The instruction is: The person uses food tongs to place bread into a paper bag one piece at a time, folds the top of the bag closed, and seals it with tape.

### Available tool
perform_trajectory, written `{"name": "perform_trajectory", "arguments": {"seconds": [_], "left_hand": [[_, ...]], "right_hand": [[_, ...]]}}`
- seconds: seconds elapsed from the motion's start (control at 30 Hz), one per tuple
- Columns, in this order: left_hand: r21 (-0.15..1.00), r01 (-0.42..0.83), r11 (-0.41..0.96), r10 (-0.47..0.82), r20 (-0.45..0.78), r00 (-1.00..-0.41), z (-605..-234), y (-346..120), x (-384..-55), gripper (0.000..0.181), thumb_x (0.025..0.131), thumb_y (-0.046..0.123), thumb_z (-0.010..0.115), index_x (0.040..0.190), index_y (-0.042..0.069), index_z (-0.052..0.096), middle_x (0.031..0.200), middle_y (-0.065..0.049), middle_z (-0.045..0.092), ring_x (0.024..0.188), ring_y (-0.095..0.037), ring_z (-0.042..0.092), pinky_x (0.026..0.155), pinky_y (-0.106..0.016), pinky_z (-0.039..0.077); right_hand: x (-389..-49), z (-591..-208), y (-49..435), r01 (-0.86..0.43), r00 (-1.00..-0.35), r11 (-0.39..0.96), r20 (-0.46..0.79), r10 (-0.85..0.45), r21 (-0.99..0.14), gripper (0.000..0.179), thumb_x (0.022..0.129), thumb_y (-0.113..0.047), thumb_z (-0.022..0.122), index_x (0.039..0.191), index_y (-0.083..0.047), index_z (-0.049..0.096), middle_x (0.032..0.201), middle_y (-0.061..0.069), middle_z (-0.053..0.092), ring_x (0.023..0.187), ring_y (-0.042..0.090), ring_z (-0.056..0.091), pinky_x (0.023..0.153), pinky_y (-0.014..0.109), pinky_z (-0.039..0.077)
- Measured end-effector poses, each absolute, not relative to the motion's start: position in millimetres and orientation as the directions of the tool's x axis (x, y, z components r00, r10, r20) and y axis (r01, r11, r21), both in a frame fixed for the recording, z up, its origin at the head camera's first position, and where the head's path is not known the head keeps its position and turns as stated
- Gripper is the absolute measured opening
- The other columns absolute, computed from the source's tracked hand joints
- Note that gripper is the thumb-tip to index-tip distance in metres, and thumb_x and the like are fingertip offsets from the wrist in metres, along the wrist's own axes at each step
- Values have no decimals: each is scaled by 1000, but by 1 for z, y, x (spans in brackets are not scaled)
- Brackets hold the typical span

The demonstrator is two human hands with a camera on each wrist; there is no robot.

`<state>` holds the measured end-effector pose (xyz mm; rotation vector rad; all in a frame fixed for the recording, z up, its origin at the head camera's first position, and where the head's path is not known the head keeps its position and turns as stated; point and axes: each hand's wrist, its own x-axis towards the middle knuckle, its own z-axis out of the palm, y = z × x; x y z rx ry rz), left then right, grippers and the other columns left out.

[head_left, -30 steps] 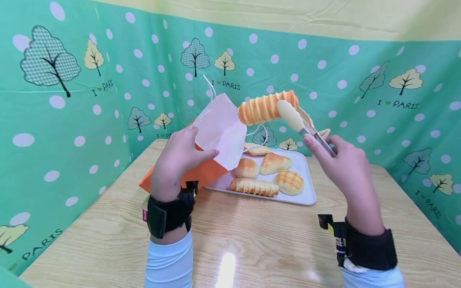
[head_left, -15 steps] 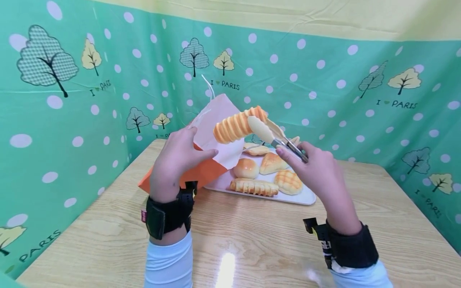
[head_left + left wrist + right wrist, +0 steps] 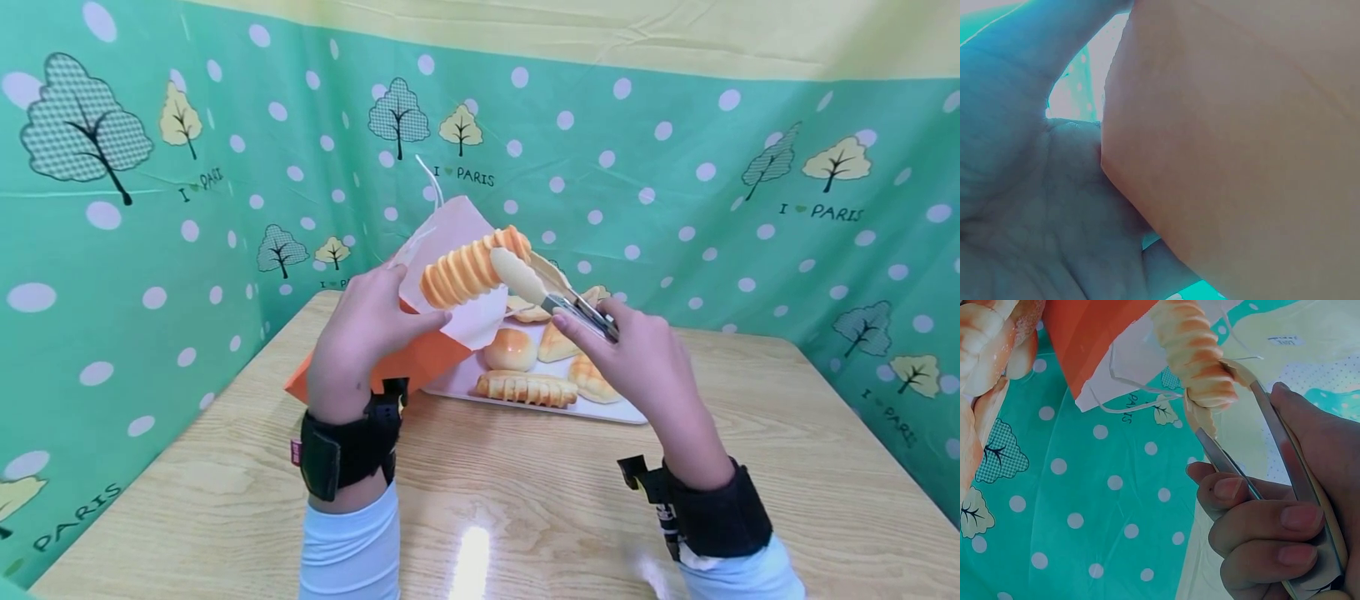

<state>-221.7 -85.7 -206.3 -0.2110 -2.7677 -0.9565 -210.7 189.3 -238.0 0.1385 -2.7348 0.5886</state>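
Note:
My left hand (image 3: 367,325) holds an orange paper bag (image 3: 420,357) near its mouth, thumb stretched along the opening and fingers partly hidden. The bag leans over, its pale inside turned toward the right; in the left wrist view the bag's side (image 3: 1229,156) fills much of the picture. My right hand (image 3: 637,354) grips metal tongs (image 3: 577,315) with beige tips, fingers curled round the handles in the right wrist view. Between the tips is a ridged, golden bread roll (image 3: 465,271), raised in front of the bag's mouth. Its far end overlaps the opening.
Behind the right hand lies a white tray (image 3: 626,412) bearing a round bun (image 3: 510,348), a long slashed bread (image 3: 525,389), a grid-topped bun (image 3: 591,382) and other pastries. White string handles (image 3: 433,179) stick up from the bag. A patterned green curtain (image 3: 675,208) encloses the wooden table (image 3: 487,492).
My right hand has carried the tongs and bread roll left and down, from above the tray to the bag's mouth. The left hand and bag stay nearly still.

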Motion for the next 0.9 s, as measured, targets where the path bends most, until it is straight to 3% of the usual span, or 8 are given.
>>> {"name": "perform_trajectory", "arguments": {"seconds": [0.27,0.5,0.7,0.9], "left_hand": [[603,210,770,80,235,-969,-206,-85,-221,63,79,33,72,129,6,47,107,-6,57,87,-23,53,72,-34,45],[580,207,788,76,241,-967,-207,-84,-221,61,79,34,72,128,7,48,94,-7,55,73,-23,51,62,-31,42],[582,213,785,73,254,-964,-207,-85,-221,47,78,31,72,112,5,53,92,-8,56,79,-24,51,66,-31,43],[589,208,781,65,255,-965,-206,-84,-221,40,79,30,72,102,2,54,82,-9,49,74,-24,49,63,-30,40]], "right_hand": [[-200,-228,192,-175,-927,903,374,-18,-393,69,78,-76,40,101,-13,55,62,6,46,51,20,45,42,31,30],[-198,-229,187,-204,-927,897,371,-49,-391,68,77,-77,41,102,-16,55,62,4,47,51,19,45,43,31,31],[-203,-238,181,-214,-926,903,372,-66,-373,65,75,-79,39,84,-16,51,57,2,40,47,19,41,43,31,28],[-207,-247,172,-232,-920,903,384,-82,-361,65,75,-80,39,80,-16,51,60,2,38,52,18,42,43,31,28]]}}
